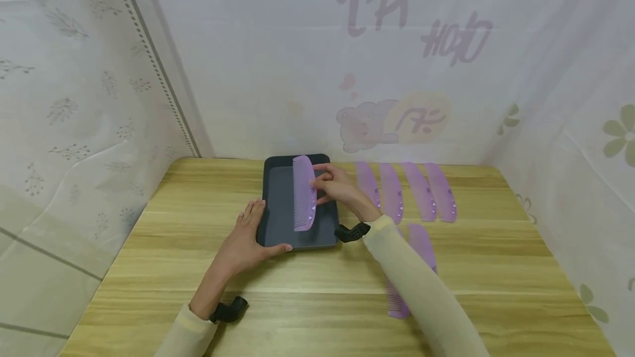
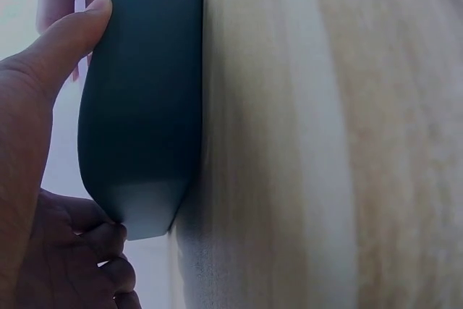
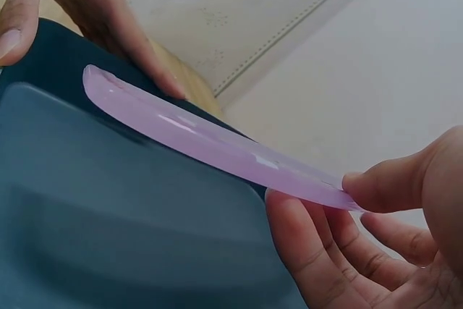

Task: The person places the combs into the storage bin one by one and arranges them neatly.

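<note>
A translucent purple comb [image 1: 305, 197] is held over a dark grey-blue rectangular tray [image 1: 276, 214], its teeth facing left. My right hand [image 1: 342, 187] pinches the comb between thumb and fingers along its curved back; the right wrist view shows the comb [image 3: 202, 139] tilted above the tray floor [image 3: 87, 208]. At the tray's near-left corner rests my left hand [image 1: 243, 242], fingers against the left side and straight thumb on the near rim. In the left wrist view the thumb [image 2: 76, 30] touches the rim, and other fingertips meet the tray's outer wall [image 2: 145, 92].
Several matching combs [image 1: 416, 191] lie in a row right of the tray. Two more, one of them a comb [image 1: 421, 241] partly covered by my right sleeve, lie nearer. The wooden table [image 1: 307, 313] meets a printed cloth backdrop [image 1: 258, 70] behind the tray.
</note>
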The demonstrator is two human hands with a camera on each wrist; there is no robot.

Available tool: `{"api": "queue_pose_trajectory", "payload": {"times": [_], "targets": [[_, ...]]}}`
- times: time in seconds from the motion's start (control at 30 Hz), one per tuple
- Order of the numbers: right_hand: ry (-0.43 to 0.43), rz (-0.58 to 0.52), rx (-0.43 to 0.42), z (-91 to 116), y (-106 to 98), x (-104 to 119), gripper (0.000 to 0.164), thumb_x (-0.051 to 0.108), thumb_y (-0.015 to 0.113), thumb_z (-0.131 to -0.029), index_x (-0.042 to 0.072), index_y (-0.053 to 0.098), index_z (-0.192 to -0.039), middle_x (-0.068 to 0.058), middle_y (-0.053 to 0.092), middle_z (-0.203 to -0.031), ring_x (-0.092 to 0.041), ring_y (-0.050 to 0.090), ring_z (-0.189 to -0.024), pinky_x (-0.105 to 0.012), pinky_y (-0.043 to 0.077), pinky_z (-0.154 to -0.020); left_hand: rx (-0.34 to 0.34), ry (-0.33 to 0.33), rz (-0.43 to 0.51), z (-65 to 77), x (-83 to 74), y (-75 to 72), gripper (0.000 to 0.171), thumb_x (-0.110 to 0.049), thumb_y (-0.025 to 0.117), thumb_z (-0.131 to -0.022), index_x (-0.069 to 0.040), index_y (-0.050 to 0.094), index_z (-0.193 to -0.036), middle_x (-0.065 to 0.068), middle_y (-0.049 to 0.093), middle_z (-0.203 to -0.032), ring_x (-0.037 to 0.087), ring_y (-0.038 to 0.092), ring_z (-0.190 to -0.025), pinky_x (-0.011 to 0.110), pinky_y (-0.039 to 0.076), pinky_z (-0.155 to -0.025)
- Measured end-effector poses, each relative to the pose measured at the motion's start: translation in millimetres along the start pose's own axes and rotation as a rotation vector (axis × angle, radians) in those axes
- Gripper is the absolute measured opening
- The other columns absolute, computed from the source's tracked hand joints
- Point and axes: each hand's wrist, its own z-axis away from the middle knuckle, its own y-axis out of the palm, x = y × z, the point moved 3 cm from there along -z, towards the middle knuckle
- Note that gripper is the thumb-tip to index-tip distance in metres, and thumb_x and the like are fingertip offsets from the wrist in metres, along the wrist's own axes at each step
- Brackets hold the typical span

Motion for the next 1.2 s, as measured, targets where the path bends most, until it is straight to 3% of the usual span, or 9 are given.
{"api": "queue_pose_trajectory", "payload": {"times": [0.6,1.2], "targets": [[0.042,0.055,0.038,-25.7,22.1,-6.9,0.052,0.008,0.063,-0.099,0.007,0.045,-0.148,-0.018,0.07,-0.113,-0.023,0.071,-0.085,-0.04,0.065,-0.071,0.003,0.014,0.012,-3.6,0.5,2.0,0.138,-0.083,0.074,-0.069,-0.009,0.01,-0.166,0.014,0.01,-0.174,0.035,0.004,-0.162,0.057,0.011,-0.129],[0.079,0.0,0.063,-43.1,43.2,-22.0,0.055,-0.004,0.056,-0.096,0.003,0.042,-0.149,-0.022,0.071,-0.109,-0.022,0.069,-0.084,-0.037,0.065,-0.07,0.005,0.012,0.026,-2.1,-0.8,-0.7,0.136,-0.08,0.075,-0.07,-0.008,0.01,-0.166,0.015,0.011,-0.173,0.036,0.005,-0.161,0.057,0.012,-0.129]]}}
